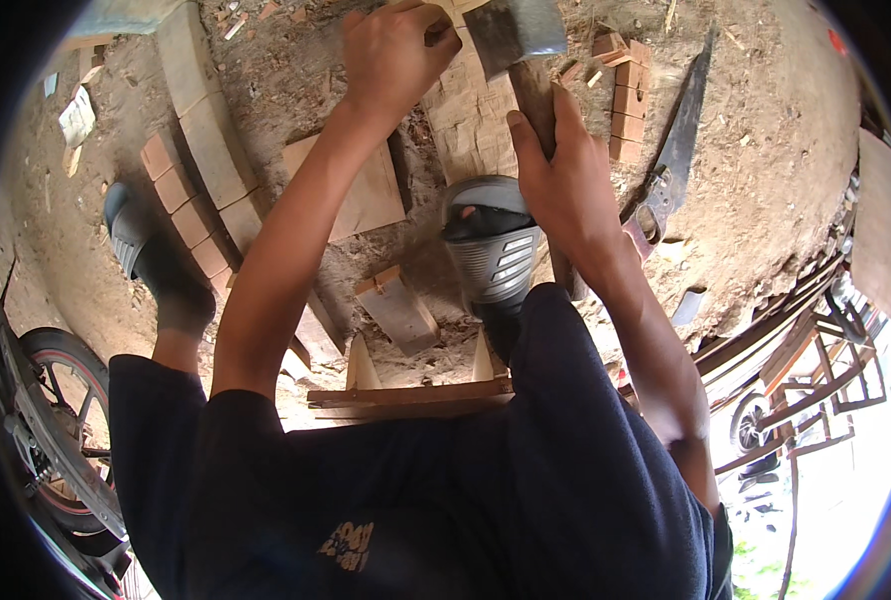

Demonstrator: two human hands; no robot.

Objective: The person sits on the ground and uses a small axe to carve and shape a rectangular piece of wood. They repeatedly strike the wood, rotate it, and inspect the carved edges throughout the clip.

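Note:
My right hand (571, 175) is wrapped round the dark wooden handle of a hatchet (518, 35), whose broad grey metal blade lies over the far end of a pale wooden block (471, 125). The block's face is rough, with chop marks. Beside its far left edge is my left hand (398, 50), fingers curled closed; whether they grip the block or a small piece is hidden. My right foot, in a grey slide sandal (491, 240), is at the block's near end.
A handsaw (671, 160) lies on the dirt at right, near a row of small wooden blocks (629, 110). Leftward are a flat board (366, 195), more blocks (181, 195) and a long beam (206, 125). A motorcycle wheel (91, 400) is at far left, wooden frames (816, 390) at right.

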